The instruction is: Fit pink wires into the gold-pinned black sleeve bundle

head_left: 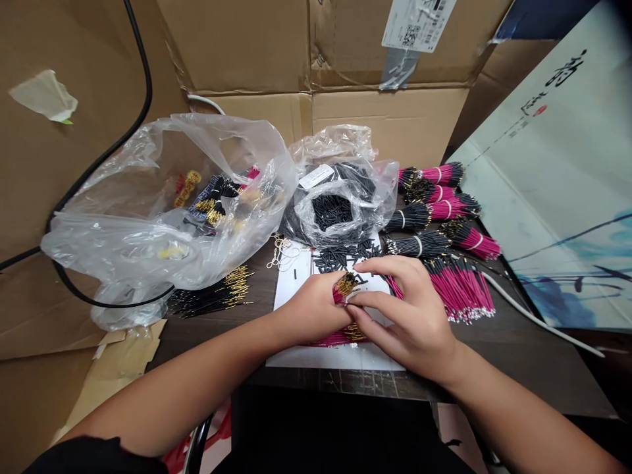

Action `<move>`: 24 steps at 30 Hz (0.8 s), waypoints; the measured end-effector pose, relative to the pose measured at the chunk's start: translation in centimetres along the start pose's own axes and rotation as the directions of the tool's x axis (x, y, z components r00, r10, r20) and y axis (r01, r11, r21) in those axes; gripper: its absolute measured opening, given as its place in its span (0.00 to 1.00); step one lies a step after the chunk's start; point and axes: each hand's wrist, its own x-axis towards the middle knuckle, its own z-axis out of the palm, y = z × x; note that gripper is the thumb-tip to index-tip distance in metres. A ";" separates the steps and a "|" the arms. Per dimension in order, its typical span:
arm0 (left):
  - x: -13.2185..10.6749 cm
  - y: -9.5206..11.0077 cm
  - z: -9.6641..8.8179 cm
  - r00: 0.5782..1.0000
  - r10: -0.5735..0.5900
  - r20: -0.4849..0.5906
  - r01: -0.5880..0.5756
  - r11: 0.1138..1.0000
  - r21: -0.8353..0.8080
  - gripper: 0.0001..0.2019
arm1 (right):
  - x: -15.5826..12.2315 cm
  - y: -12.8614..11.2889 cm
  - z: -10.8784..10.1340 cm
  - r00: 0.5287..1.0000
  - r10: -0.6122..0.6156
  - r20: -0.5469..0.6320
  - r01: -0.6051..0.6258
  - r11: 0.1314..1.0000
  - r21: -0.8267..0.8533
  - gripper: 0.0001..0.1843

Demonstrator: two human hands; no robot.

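My left hand [318, 306] is closed around a bundle of pink-red wires [346, 286] with gold terminals and dark tips pointing up. At the bundle's side, the bent fingers and thumb of my right hand [415, 316] pinch a pale rubber band [350, 297], only partly visible. Beneath both hands, more pink wires [328, 340] lie on a white sheet of paper [296, 357]. Short black sleeves [332, 259] are scattered on the paper just beyond my hands. Several loose rubber bands [283, 253] lie at the paper's upper left.
An open plastic bag [330, 209] of black sleeves stands behind. Left of it, a large clear bag [123, 243] holds wire bundles. Black wires [212, 294] lie at left. Banded bundles [417, 245] and loose pink wires [461, 289] are at right. Cardboard [247, 46] encloses the table.
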 end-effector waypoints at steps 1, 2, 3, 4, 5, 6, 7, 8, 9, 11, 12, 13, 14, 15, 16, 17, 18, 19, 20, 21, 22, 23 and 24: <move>0.0 0.1 0.0 1.000 -0.015 0.021 0.016 0.998 -0.065 0.11 | 0.0 0.0 -0.1 1.000 0.013 -0.004 -0.013 1.000 0.022 0.10; -0.1 0.2 -0.1 0.999 -0.024 0.045 0.030 0.991 -0.134 0.12 | 0.1 0.1 -0.2 0.999 0.034 -0.008 -0.034 0.998 0.047 0.10; -0.1 0.3 -0.1 0.997 -0.026 0.068 0.039 0.979 -0.199 0.12 | 0.1 0.1 -0.3 0.998 0.060 -0.011 -0.059 0.995 0.079 0.10; -0.1 0.4 -0.2 0.996 -0.025 0.088 0.047 0.966 -0.256 0.14 | 0.1 0.2 -0.4 0.996 0.092 -0.013 -0.090 0.989 0.115 0.09; -0.2 0.6 -0.3 0.994 -0.029 0.107 0.061 0.951 -0.303 0.15 | 0.1 0.3 -0.4 0.992 0.126 -0.012 -0.122 0.980 0.156 0.09; -0.2 0.7 -0.4 0.991 -0.039 0.129 0.082 0.936 -0.344 0.16 | 0.2 0.3 -0.5 0.987 0.160 -0.007 -0.156 0.967 0.200 0.08; -0.3 0.7 -0.5 0.986 -0.052 0.159 0.110 0.918 -0.381 0.17 | 0.2 0.4 -0.6 0.981 0.194 -0.001 -0.188 0.952 0.240 0.08; -0.3 0.7 -0.5 0.978 -0.066 0.198 0.145 0.898 -0.415 0.18 | 0.3 0.5 -0.6 0.974 0.225 0.003 -0.217 0.937 0.275 0.07; -0.3 0.7 -0.6 0.968 -0.077 0.240 0.181 0.874 -0.451 0.19 | 0.3 0.5 -0.7 0.967 0.256 0.005 -0.245 0.921 0.304 0.07; -0.4 0.5 -0.8 0.946 -0.084 0.312 0.250 0.804 -0.540 0.20 | 0.4 0.7 -0.9 0.950 0.311 0.012 -0.296 0.891 0.345 0.06; -0.4 0.4 -0.8 0.938 -0.084 0.338 0.279 0.762 -0.585 0.21 | 0.4 0.8 -0.9 0.942 0.336 0.018 -0.320 0.876 0.361 0.05; -0.4 0.3 -0.9 0.930 -0.085 0.357 0.305 0.721 -0.622 0.21 | 0.4 1.0 -1.0 0.933 0.358 0.026 -0.341 0.861 0.377 0.04; -0.4 0.3 -1.0 0.924 -0.090 0.371 0.328 0.685 -0.651 0.21 | 0.3 1.2 -1.0 0.924 0.380 0.036 -0.363 0.844 0.395 0.04; -0.4 0.2 -1.1 0.920 -0.095 0.381 0.345 0.658 -0.669 0.21 | 0.3 1.4 -1.1 0.915 0.401 0.047 -0.383 0.826 0.414 0.03; -0.3 0.2 -1.1 0.915 -0.102 0.390 0.360 0.642 -0.677 0.21 | 0.3 1.6 -1.1 0.906 0.420 0.057 -0.401 0.805 0.437 0.03; -0.3 0.1 -1.2 0.912 -0.114 0.394 0.372 0.633 -0.679 0.22 | 0.2 1.8 -1.1 0.897 0.437 0.067 -0.416 0.782 0.464 0.02; -0.2 0.1 -1.2 0.911 -0.131 0.391 0.382 0.630 -0.677 0.23 | 0.2 2.0 -1.1 0.888 0.453 0.076 -0.428 0.758 0.493 0.01; -0.1 0.1 -1.2 0.912 -0.152 0.382 0.387 0.632 -0.672 0.25 | 0.1 2.2 -1.1 0.881 0.466 0.085 -0.437 0.732 0.522 0.01; 0.0 0.1 -1.2 0.916 -0.170 0.364 0.384 0.638 -0.667 0.26 | 0.1 2.4 -1.0 0.874 0.477 0.091 -0.444 0.708 0.549 0.01; 0.1 0.1 -1.2 0.921 -0.184 0.343 0.376 0.647 -0.663 0.27 | 0.1 2.6 -1.0 0.869 0.486 0.097 -0.448 0.688 0.571 0.01; 0.2 0.0 -1.1 0.927 -0.191 0.323 0.365 0.654 -0.662 0.27 | 0.1 2.7 -1.0 0.865 0.491 0.106 -0.453 0.672 0.586 0.02; 0.3 0.0 -1.0 0.932 -0.188 0.311 0.355 0.655 -0.667 0.27 | 0.1 2.7 -1.0 0.863 0.491 0.117 -0.459 0.666 0.588 0.02; 0.4 -0.1 -0.9 0.934 -0.176 0.312 0.349 0.647 -0.678 0.26 | 0.2 2.7 -1.0 0.864 0.485 0.135 -0.466 0.671 0.576 0.02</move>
